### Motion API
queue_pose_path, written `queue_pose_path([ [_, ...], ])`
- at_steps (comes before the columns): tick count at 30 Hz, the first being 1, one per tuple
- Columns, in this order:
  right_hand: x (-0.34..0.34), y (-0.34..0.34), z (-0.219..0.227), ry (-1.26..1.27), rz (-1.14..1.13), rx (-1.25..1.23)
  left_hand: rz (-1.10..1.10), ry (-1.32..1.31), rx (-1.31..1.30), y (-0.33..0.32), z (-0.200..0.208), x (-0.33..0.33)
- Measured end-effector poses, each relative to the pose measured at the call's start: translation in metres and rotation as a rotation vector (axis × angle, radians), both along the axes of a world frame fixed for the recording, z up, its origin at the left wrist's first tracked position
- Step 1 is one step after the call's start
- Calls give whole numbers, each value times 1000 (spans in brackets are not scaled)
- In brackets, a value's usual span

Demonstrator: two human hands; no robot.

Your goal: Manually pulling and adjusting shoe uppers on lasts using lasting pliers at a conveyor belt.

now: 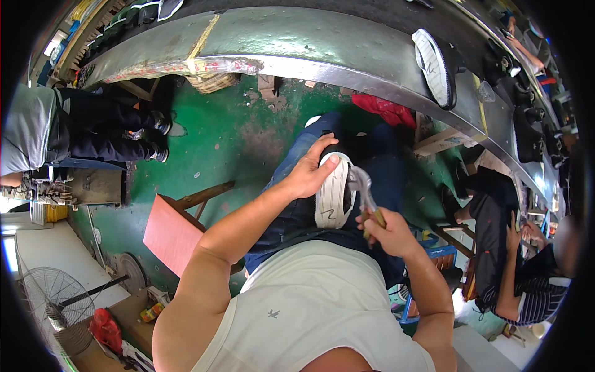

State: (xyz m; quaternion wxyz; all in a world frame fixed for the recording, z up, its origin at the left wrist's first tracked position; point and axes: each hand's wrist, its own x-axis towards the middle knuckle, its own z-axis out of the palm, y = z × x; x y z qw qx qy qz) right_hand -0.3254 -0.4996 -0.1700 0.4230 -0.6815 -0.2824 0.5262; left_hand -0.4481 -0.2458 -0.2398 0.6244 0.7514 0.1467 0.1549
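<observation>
A black shoe with a whitish underside (333, 201) rests on my lap, underside up, with a dark mark drawn near the end toward me. My left hand (313, 168) is wrapped round its far end, thumb lying on the underside. In my right hand (392, 234) is a pair of metal pincers (365, 186), gripped by yellowish handles. The head of the pincers is at the shoe's right edge; whether the jaws bite on the upper, I cannot tell.
A long metal bench (297, 46) curves across the far side, carrying another white-bottomed shoe (432, 68) and several dark shoes. A pink-topped stool (171, 232) stands at left, with a wire fan (56, 304) beyond it. Other people are at far left and right.
</observation>
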Motion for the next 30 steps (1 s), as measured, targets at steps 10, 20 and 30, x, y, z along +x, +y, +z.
queue_pose_path([
  [10, -6, 17, -1, 190, -53, 71, -126, 23, 57, -1, 7, 5],
  [20, 15, 32, -9, -359, 204, -63, -17, -43, 93, -1, 1, 0],
  [30, -10, 6, -29, -805, 91, 163, -175, 17, 94, 4, 12, 0],
])
